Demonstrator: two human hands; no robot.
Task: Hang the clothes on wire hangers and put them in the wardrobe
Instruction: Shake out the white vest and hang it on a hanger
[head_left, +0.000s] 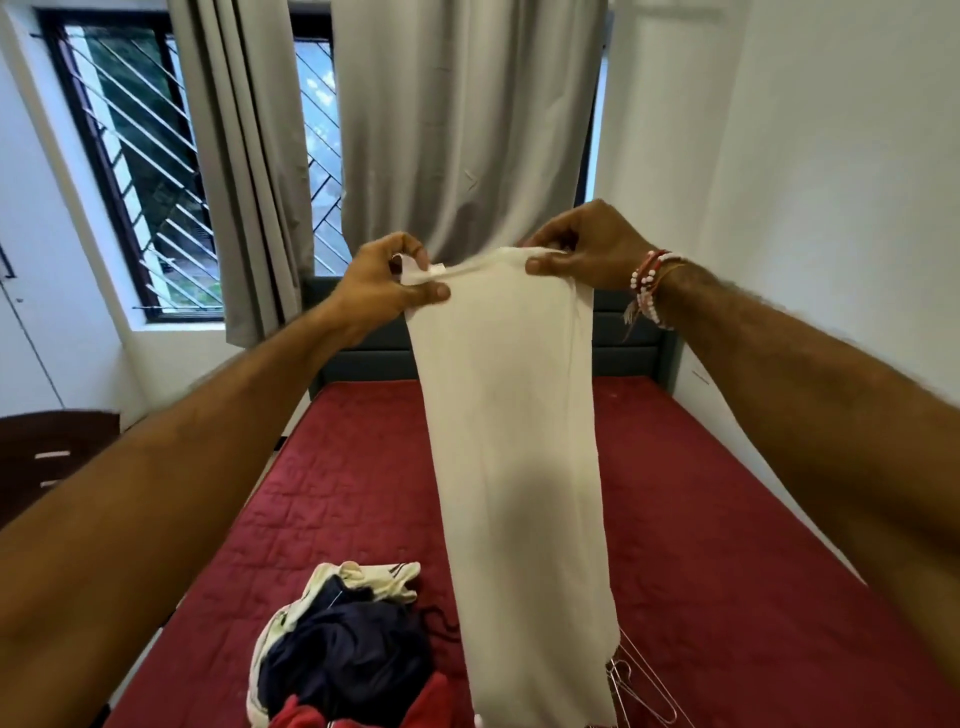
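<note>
Holds a long white garment (514, 441) up in the air over the bed (727, 493), stretched by its top edge between both hands. Pinches one corner of that edge with the left hand (387, 283), thumb on the near face and fingers curled behind. Pinches the other corner the same way with the right hand (582, 249), beaded bracelets (649, 286) at that wrist. Holds the edge taut and roughly level, probably to let the cloth drop straight, to sort top from bottom and to open it for a hanger. Below the grip, cloth hanging free, its lower end passing in front of the wire hangers (641, 691) lying on the red mattress at the near right. Cannot tell whether touching them or just above. Hangers close at hand there, likely for the next step. Other clothes in a pile (343, 644), dark blue, cream and red, heaped on the mattress at the near left, apart from the hangers. At the top edge, just beside the left thumb, a small pale tag (437, 268), too small to read. No brand or writing legible anywhere else. Behind the bed, grey curtains (467, 130) partly drawn across a barred window (140, 171). Nothing on a hanger yet, and no wardrobe plainly in view.
</note>
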